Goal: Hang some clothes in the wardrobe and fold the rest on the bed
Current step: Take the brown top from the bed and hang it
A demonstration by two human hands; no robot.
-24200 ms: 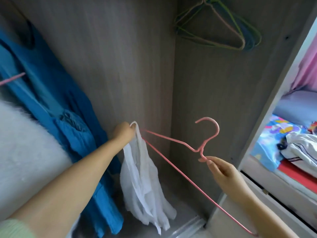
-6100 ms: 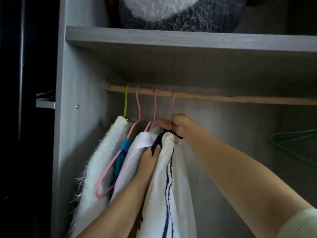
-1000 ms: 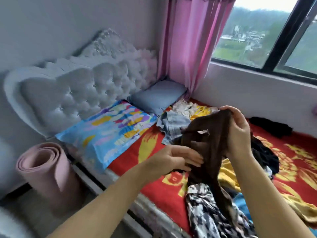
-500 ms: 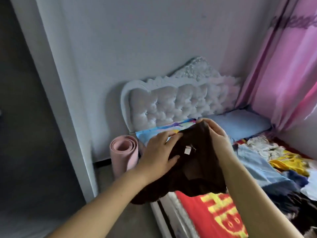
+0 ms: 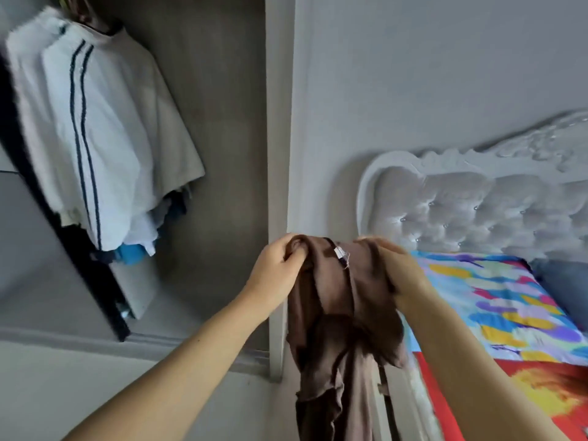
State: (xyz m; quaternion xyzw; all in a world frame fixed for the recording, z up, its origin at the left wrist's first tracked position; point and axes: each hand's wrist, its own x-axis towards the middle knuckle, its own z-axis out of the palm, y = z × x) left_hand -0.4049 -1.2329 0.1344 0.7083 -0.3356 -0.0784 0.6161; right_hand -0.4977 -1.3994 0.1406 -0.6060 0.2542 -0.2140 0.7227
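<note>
You hold the brown garment (image 5: 337, 300) at lower centre of the frame, its top edge bunched between both hands while the rest hangs free. Your left hand (image 5: 275, 275) has its fingers curled tight over one corner; your right hand (image 5: 399, 275) pinches the other side, partly blurred. A small label (image 5: 341, 252) shows near the top edge.

The loose lower folds could trail on the floor, or the bunched neckline could snag when you feed in a hanger, because the opening is not spread.

The wardrobe (image 5: 216, 154) with the striped white top (image 5: 95, 138) fills the upper left; the bed (image 5: 496, 300) lies at right. Half a second ago you faced the headboard (image 5: 477, 205) with the garment gathered lower; now your view has swung left toward the wardrobe.
</note>
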